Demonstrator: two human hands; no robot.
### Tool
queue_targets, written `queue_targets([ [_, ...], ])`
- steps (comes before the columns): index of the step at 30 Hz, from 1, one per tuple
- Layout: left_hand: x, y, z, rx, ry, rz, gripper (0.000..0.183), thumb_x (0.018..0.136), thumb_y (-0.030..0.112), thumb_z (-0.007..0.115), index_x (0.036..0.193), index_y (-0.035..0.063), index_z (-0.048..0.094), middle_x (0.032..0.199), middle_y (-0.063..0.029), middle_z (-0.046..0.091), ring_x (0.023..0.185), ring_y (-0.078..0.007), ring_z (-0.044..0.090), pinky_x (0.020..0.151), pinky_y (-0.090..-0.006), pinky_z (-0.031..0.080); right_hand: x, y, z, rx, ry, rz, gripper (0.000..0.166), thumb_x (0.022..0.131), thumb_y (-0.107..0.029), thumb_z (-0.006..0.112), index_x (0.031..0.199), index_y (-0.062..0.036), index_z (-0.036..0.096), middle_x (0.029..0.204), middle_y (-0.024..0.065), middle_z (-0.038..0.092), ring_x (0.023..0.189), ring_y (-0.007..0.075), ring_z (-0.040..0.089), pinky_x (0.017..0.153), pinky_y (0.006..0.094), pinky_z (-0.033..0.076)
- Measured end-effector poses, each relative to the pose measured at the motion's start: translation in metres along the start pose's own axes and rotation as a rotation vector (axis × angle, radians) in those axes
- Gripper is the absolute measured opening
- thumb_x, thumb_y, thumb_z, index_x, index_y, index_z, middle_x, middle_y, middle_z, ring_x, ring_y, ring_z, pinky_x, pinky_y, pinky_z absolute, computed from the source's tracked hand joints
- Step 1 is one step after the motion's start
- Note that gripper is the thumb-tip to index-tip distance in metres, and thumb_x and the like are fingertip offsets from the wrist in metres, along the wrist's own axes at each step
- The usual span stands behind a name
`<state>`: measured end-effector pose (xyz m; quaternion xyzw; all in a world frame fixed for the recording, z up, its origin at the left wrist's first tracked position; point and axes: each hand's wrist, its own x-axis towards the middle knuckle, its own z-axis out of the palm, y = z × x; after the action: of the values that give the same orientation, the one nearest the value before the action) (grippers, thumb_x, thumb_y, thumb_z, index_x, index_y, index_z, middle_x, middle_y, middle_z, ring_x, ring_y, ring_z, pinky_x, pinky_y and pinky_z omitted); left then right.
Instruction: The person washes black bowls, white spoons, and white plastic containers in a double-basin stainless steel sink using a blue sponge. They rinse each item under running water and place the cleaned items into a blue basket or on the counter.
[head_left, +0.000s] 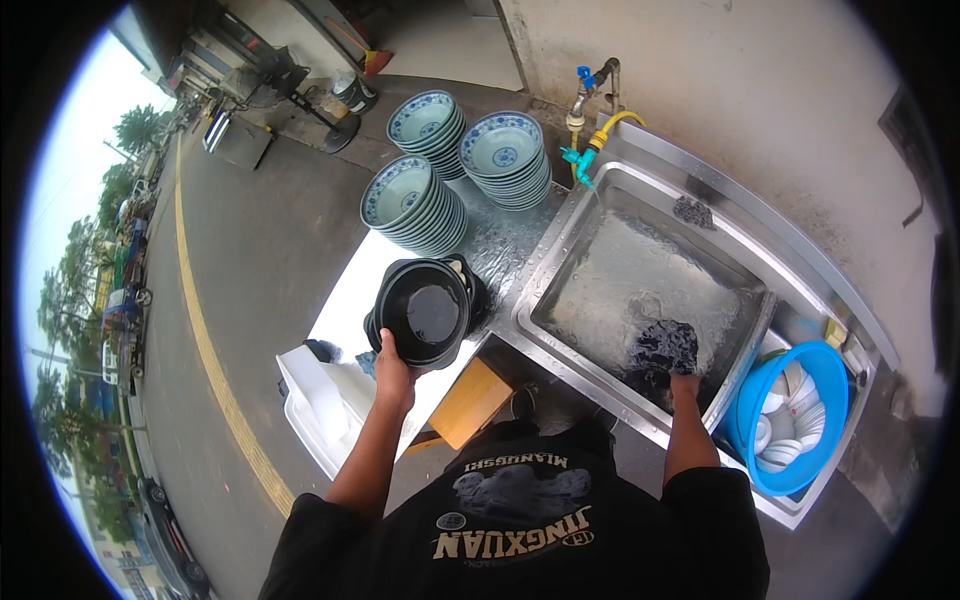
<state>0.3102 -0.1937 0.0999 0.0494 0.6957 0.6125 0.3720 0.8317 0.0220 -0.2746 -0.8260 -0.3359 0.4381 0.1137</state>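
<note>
My left hand (394, 369) grips the near rim of a black bowl (424, 311), thumb over its edge. The bowl is over the steel counter, against other black ware partly hidden behind it. My right hand (681, 384) reaches into a steel sink basin (551, 279) holding water. Its fingers are hidden under water beside dark, blurred material (664, 346), and whether they hold anything does not show. A second dark mesh scourer (694, 212) lies on the basin's far ledge.
Several stacks of blue-patterned bowls (501, 154) stand on the counter's far part. A teal tap (581, 161) on a yellow hose hangs at the sink corner. Right of the basin stands a blue bucket (834, 375) of white dishes. White plastic containers (319, 405) lie at the counter's left end.
</note>
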Motion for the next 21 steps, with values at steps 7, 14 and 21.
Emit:
queue_targets([
  [7, 0.047, 0.004, -0.155, 0.119, 0.45, 0.121, 0.076, 0.109, 0.059, 0.027, 0.108, -0.008, 0.063, 0.079, -0.0164, 0.071, 0.058, -0.0231, 0.068, 0.055, -0.0299, 0.052, 0.019, 0.01, -0.007, -0.582, 0.192, -0.283, 0.036, 0.086, -0.026, 0.068, 0.103, 0.0055, 0.072, 0.11, 0.0311, 0.072, 0.098, 0.0445, 0.073, 0.088, 0.0529, 0.059],
  [14, 0.131, -0.074, -0.208, -0.019, 0.452, -0.173, 0.073, 0.11, 0.055, 0.025, 0.093, -0.0039, 0.065, 0.071, -0.0152, 0.07, 0.055, -0.0222, 0.065, 0.046, -0.0304, 0.049, 0.003, -0.019, -0.009, -0.289, 0.147, -0.049, 0.034, 0.09, -0.023, 0.071, 0.111, 0.0036, 0.068, 0.115, 0.0309, 0.07, 0.104, 0.049, 0.07, 0.087, 0.0547, 0.059],
  [21, 0.186, -0.127, -0.19, -0.094, 0.476, -0.305, 0.065, 0.11, 0.053, 0.032, 0.111, -0.0053, 0.06, 0.083, -0.0199, 0.073, 0.062, -0.0272, 0.071, 0.052, -0.0324, 0.062, 0.058, 0.03, 0.012, -1.436, -0.002, -0.614, 0.05, 0.102, -0.045, 0.049, 0.11, -0.0032, 0.075, 0.112, 0.0227, 0.074, 0.108, 0.0403, 0.071, 0.092, 0.0553, 0.054],
])
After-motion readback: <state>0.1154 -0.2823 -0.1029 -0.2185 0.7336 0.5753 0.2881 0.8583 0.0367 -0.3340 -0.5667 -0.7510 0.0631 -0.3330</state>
